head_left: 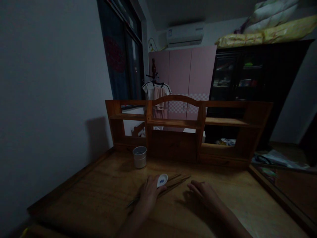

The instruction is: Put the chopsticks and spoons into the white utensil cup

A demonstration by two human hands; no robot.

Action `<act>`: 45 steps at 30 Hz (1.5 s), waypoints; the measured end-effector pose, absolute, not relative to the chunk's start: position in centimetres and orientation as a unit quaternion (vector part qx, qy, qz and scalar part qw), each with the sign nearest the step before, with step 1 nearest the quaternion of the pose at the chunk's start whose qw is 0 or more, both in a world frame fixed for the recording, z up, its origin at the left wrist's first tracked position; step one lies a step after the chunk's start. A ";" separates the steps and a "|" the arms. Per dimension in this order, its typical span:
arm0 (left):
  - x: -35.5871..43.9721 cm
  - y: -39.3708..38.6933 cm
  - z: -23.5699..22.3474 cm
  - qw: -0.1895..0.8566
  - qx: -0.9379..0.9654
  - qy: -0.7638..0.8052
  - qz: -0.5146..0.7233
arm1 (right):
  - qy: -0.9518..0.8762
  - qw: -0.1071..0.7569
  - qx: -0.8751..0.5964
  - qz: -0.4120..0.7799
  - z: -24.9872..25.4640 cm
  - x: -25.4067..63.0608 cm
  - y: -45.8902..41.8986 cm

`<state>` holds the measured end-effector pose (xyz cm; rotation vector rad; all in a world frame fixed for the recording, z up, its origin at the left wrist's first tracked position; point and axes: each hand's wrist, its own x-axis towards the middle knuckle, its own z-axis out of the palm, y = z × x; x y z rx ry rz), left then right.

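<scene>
A white soup spoon [162, 180] with a blue pattern in its bowl is in my left hand [148, 191], between the thumb and fingers. The handle is hidden by the hand. Under and beside that hand, several thin brown chopsticks [177, 181] lie slantwise on the wooden tabletop [104, 191]. My right hand [203, 191] hovers low over the table, just right of the chopsticks' far ends, apart from them. Its fingers are loosely bent, with nothing visible in them. A metal cup [140, 158] stands upright beyond my left hand.
A wooden shelf unit [175, 124] rises along the table's back edge. The white wall [61, 99] borders the left side. A raised wooden edge [277, 195] runs along the right. Behind stand a pink wardrobe [180, 69] and a dark cabinet [269, 72]. The room is dim.
</scene>
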<state>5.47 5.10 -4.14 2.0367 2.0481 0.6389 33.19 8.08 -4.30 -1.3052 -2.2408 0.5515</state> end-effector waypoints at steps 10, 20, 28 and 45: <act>6.9 5.8 -4.4 0.006 0.642 0.737 0.208 | -0.821 0.239 -0.474 0.209 -4.0 33.0 7.9; 9.0 6.6 -7.0 -0.095 0.604 0.764 0.205 | -0.814 0.259 -0.465 0.234 -3.9 32.7 7.5; 9.3 6.3 -7.6 -0.110 0.627 0.742 0.210 | -0.802 0.160 -0.362 0.448 -3.0 31.2 5.1; 10.3 6.7 -7.1 0.082 0.615 0.732 0.281 | -0.837 0.209 -0.433 0.262 -4.2 31.7 5.9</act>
